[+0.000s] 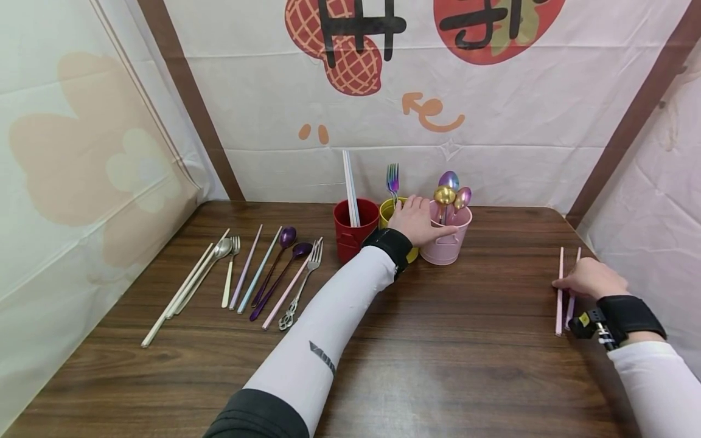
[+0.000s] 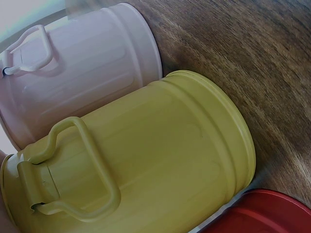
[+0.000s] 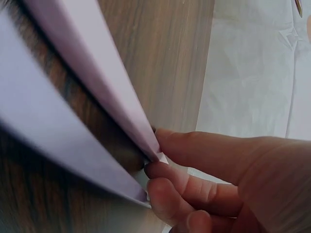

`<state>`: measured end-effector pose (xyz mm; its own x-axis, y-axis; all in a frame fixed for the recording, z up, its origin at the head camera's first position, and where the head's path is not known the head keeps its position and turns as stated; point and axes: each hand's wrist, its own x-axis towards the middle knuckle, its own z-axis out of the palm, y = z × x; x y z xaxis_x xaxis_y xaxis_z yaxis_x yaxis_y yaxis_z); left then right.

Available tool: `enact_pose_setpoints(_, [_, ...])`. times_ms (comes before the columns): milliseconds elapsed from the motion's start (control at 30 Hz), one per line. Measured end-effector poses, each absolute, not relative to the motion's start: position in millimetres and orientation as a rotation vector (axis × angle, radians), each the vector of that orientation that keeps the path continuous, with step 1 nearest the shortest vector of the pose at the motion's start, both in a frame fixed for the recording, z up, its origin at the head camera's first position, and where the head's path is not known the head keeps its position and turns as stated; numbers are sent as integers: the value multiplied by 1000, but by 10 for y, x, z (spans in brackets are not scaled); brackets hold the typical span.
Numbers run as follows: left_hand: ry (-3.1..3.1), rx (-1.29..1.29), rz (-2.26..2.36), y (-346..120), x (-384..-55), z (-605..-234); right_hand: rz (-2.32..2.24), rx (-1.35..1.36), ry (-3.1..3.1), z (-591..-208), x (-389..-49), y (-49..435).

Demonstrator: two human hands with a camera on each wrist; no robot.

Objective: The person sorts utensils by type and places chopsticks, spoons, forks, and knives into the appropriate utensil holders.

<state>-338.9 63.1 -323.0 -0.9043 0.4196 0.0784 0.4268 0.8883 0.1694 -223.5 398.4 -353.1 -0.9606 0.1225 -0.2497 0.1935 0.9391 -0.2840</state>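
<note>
At the far right of the head view, my right hand pinches a pink chopstick between thumb and forefinger. A lilac chopstick lies beside it, its end close to the other fingers in the right wrist view. My left hand is over a yellow bucket, fingers toward its rim and thumb stretched out across the front of a pink bucket. A rainbow fork stands up by the left fingertips. Gold, blue and pink spoons stand in the pink bucket.
A red bucket with upright pale chopsticks stands left of the yellow one. Several chopsticks, spoons and forks lie on the table's left half, among them a silver fork and a purple spoon. Fabric walls enclose the brown table.
</note>
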Motion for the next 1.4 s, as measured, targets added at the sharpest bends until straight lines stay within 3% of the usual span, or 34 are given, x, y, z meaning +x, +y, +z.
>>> enact_pose_setpoints(500, [-2969,-817,-187,589,-3436,-3152,-612,167,2811,-3585,-2362,3912])
enact_pose_setpoints(867, [-2654,-1130,-177,-255,-3468,-2952,-822,57,2916,-3162,-2444,3675])
enact_pose_setpoints(1133, [-2578,-866,-587,-922,-3460,-2963,-910,-102,3048,-2808,-2429,3282])
enact_pose_setpoints(1400, [-2898,-484,-1188,-1175,-3470,-3133,-1041,-289,3176,-2500,-2518,2821])
